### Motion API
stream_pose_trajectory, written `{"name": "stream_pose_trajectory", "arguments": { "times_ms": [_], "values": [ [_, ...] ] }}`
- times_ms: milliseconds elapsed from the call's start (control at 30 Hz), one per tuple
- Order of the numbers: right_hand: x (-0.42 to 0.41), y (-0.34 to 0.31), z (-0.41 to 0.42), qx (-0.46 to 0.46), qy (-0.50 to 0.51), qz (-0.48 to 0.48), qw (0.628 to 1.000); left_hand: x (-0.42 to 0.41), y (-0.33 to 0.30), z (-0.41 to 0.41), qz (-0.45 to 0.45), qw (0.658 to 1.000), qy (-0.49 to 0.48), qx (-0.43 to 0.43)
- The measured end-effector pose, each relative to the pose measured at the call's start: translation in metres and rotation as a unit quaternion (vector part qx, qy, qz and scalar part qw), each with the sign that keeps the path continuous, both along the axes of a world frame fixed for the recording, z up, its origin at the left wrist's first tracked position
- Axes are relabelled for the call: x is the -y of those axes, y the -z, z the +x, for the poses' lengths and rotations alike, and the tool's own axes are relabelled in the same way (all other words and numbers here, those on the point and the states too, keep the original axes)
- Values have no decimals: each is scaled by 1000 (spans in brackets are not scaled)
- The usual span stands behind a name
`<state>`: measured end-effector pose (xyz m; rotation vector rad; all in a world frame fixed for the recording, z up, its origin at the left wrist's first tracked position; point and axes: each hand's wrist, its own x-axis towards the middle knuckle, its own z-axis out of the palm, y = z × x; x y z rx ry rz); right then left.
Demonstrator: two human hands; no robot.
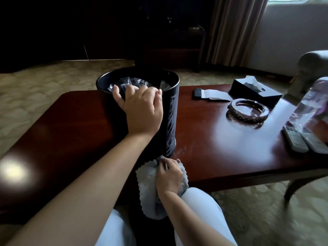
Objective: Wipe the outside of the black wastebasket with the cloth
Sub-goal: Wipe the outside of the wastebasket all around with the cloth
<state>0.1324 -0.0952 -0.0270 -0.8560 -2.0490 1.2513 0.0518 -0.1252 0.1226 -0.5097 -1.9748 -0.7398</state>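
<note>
Left hand (142,110) grips the black wastebasket (170,110) rim on the worktop (221,139); right hand (169,176) clutches the grey cloth (147,189) at its base.

Your left hand (142,110) grips the near rim of the black wastebasket (170,110), fingers curled over onto the clear liner (127,84) inside. The basket stands upright on the dark table (221,150). At six o'clock from it, your right hand (168,176) bunches the grey cloth (147,189) against its base. At three o'clock sit an ashtray (247,110), a tissue box (255,89) and two remotes (301,141).
</note>
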Motion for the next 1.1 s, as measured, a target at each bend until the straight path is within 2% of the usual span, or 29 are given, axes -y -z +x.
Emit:
{"name": "stream_pose_trajectory", "arguments": {
  "times_ms": [167, 367, 533, 700, 800, 967, 1100],
  "values": [
    [-11, 0, -4, 35, -37, 3, 999, 1, 1, -3, -5, 1000, 10, -5],
    [-34, -7, -11, 93, 4, -20, 995, 7, 0, -4, -10, 1000, 18, -14],
    [-25, -2, -2, 109, -81, 43, 990, 8, 4, -6, -7, 999, 5, -30],
    [-31, -3, -8, 106, -25, 2, 994, 7, 4, -6, -16, 1000, 6, -26],
    [-27, 0, -4, 113, -60, 41, 991, 7, 4, -5, -9, 999, 9, -33],
    [-40, -9, -9, 120, 1, -34, 992, 8, 2, -4, -17, 1000, 7, -25],
    [-33, -4, -3, 132, -103, 48, 985, 7, 4, -5, -18, 999, -2, -38]
  ]
}}
